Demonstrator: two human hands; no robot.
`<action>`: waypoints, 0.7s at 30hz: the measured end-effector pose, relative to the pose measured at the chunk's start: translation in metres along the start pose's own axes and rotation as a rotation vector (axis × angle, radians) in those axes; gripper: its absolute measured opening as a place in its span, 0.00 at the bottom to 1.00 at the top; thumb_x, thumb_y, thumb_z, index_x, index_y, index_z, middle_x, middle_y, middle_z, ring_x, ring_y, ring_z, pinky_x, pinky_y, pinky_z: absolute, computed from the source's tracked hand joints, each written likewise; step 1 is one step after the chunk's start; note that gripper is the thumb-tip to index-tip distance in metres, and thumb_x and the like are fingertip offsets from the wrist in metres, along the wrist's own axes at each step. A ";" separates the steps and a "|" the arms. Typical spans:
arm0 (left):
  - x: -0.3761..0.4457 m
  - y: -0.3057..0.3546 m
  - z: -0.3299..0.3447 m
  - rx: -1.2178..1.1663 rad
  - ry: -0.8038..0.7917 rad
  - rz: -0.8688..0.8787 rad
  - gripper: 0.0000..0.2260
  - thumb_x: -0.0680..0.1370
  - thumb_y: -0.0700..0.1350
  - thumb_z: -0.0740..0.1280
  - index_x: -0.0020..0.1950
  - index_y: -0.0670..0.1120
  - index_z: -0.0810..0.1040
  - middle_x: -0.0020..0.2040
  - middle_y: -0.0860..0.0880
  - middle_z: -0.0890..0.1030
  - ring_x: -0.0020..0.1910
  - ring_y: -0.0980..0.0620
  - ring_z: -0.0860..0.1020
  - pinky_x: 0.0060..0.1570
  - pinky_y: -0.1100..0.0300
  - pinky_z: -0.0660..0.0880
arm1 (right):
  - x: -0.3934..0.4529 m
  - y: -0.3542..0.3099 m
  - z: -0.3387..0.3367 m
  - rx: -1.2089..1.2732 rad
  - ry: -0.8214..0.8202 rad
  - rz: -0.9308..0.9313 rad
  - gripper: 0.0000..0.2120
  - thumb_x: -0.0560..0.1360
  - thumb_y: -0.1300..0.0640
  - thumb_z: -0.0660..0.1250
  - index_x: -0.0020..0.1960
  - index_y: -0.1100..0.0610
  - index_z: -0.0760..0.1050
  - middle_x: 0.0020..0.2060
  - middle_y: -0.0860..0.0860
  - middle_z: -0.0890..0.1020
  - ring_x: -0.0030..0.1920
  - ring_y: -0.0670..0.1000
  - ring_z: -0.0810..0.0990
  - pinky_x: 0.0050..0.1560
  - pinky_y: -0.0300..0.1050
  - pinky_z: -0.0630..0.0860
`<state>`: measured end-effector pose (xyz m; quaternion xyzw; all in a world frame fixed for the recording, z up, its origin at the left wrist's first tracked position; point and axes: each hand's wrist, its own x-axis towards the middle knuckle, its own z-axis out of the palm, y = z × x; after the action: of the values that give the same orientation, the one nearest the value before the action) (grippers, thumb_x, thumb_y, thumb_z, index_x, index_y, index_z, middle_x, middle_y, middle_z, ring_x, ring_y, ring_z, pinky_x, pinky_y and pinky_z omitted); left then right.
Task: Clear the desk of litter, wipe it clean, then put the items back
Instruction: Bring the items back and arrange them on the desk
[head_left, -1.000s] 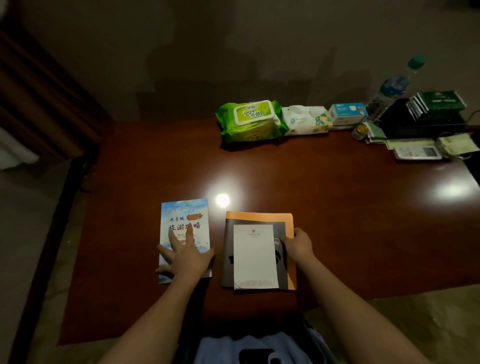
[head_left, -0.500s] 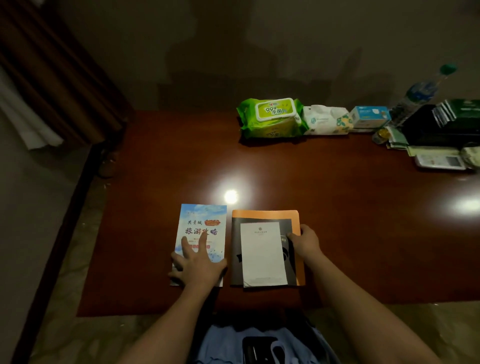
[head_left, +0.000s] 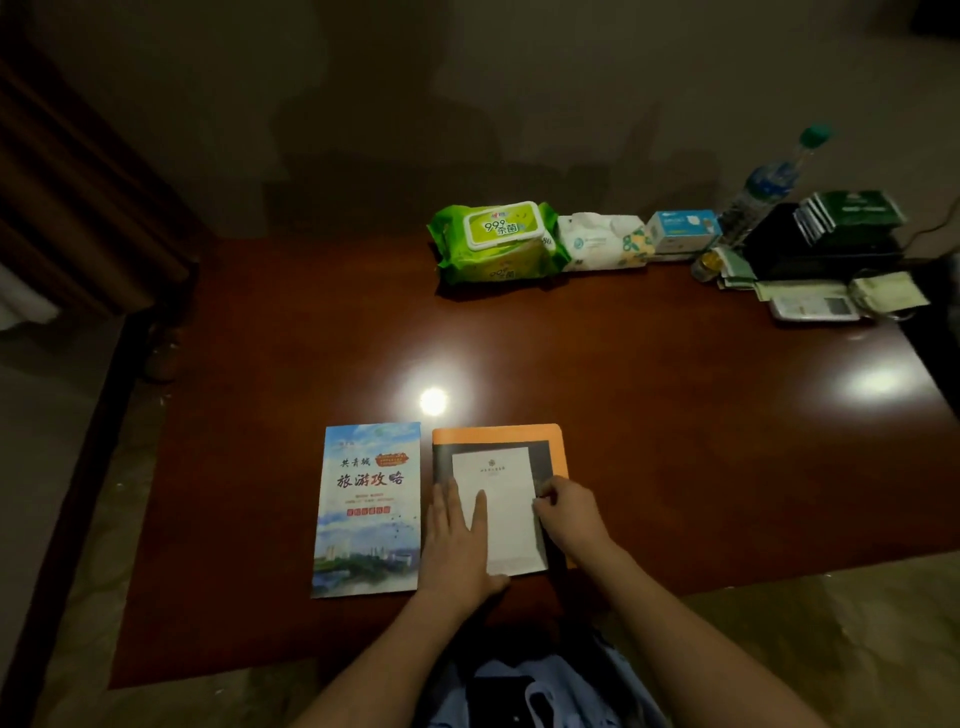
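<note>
On the worktop (head_left: 675, 415) lie one travel booklet (head_left: 369, 499), one orange folder (head_left: 558, 447) (a white sheet (head_left: 506, 488) on top), two wipe packs (head_left: 498, 241), one small box (head_left: 680, 228) and one bottle (head_left: 763, 182).

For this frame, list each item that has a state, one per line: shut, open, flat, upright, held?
Travel booklet: closed, flat, untouched.
White sheet: flat on the dark folder.
Left hand: fingers straight, pressing on the sheet.
Right hand: fingers curled at the sheet's right edge.
Green wipes pack: lid shut.
Water bottle: upright, capped.
</note>
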<state>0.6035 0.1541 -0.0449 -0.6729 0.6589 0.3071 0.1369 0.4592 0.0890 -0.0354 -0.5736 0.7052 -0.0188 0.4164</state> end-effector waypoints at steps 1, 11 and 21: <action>0.002 -0.002 0.000 0.018 0.004 0.016 0.47 0.73 0.62 0.67 0.77 0.47 0.38 0.75 0.36 0.33 0.74 0.36 0.34 0.73 0.43 0.44 | -0.001 -0.001 0.002 0.006 0.006 0.000 0.02 0.79 0.61 0.62 0.48 0.59 0.73 0.43 0.49 0.74 0.42 0.47 0.73 0.35 0.36 0.69; 0.003 -0.007 -0.007 0.075 0.019 0.080 0.46 0.72 0.62 0.66 0.77 0.48 0.41 0.75 0.35 0.38 0.75 0.34 0.40 0.74 0.42 0.46 | 0.000 -0.003 0.008 0.090 0.040 0.091 0.04 0.77 0.60 0.63 0.43 0.59 0.71 0.39 0.51 0.76 0.44 0.53 0.77 0.44 0.48 0.76; 0.008 0.112 -0.076 0.201 0.127 0.436 0.33 0.77 0.57 0.63 0.77 0.48 0.53 0.78 0.42 0.49 0.76 0.41 0.46 0.73 0.45 0.49 | -0.042 0.050 -0.063 0.017 0.213 0.153 0.12 0.79 0.59 0.62 0.61 0.59 0.73 0.56 0.54 0.78 0.55 0.52 0.78 0.55 0.47 0.77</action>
<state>0.5124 0.0925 0.0340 -0.5158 0.8230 0.2193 0.0918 0.3810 0.1120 0.0046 -0.5095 0.7868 -0.0536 0.3443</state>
